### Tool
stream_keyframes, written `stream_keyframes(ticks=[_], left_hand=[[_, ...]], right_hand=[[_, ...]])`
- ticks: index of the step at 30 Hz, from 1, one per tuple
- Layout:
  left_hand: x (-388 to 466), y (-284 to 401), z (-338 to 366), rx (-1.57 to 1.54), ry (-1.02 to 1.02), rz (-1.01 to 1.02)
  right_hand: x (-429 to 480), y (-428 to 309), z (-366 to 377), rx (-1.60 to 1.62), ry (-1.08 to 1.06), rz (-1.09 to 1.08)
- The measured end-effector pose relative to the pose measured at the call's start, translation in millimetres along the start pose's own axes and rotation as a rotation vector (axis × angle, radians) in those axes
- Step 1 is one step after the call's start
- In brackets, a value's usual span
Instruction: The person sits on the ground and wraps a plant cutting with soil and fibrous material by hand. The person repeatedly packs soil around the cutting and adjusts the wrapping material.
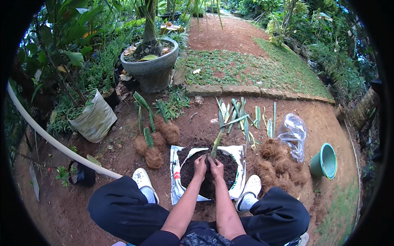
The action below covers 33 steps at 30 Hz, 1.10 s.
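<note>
My left hand [200,167] and my right hand [216,168] meet over a white printed sack [176,192] laid between my feet. Dark soil [227,172] covers the middle of the sack. Upright between my fingers stands a snake plant leaf cutting [217,142]; its lower end is hidden by my hands. Both hands close around that base, low over the soil. Ahead and to the left sit several coconut fibre balls [154,158], each with a snake plant cutting [148,137] or similar leaf piece rising from it.
Cut snake plant leaves [237,115] lie beyond the sack. Loose coconut fibre [278,163], a clear plastic bag [292,132] and a green bucket [323,161] are at the right. A pale pole [61,138] crosses the left side, near a large planter [152,66]. Bricks [240,90] edge the grass.
</note>
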<state>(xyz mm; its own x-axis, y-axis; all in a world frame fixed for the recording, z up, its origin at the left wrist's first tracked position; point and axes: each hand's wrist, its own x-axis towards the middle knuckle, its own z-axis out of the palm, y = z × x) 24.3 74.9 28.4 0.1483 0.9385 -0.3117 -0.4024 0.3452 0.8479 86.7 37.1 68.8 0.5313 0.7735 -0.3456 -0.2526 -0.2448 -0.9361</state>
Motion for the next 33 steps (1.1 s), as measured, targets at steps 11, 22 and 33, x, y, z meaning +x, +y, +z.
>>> stream_keyframes(ticks=[11,22,33], left_hand=[[-27.6,10.0,25.6,0.567,0.108,0.164],[-20.0,-10.8,24.5,0.473,0.119,0.246],[-33.2,4.5,35.2,0.530,-0.037,0.231]], right_hand=[[7.7,-3.5,-6.4,-0.018,0.197,0.075],[22.4,9.1,-8.1,0.109,0.250,0.107],[20.4,9.3,-12.4,-0.202,0.394,0.034]])
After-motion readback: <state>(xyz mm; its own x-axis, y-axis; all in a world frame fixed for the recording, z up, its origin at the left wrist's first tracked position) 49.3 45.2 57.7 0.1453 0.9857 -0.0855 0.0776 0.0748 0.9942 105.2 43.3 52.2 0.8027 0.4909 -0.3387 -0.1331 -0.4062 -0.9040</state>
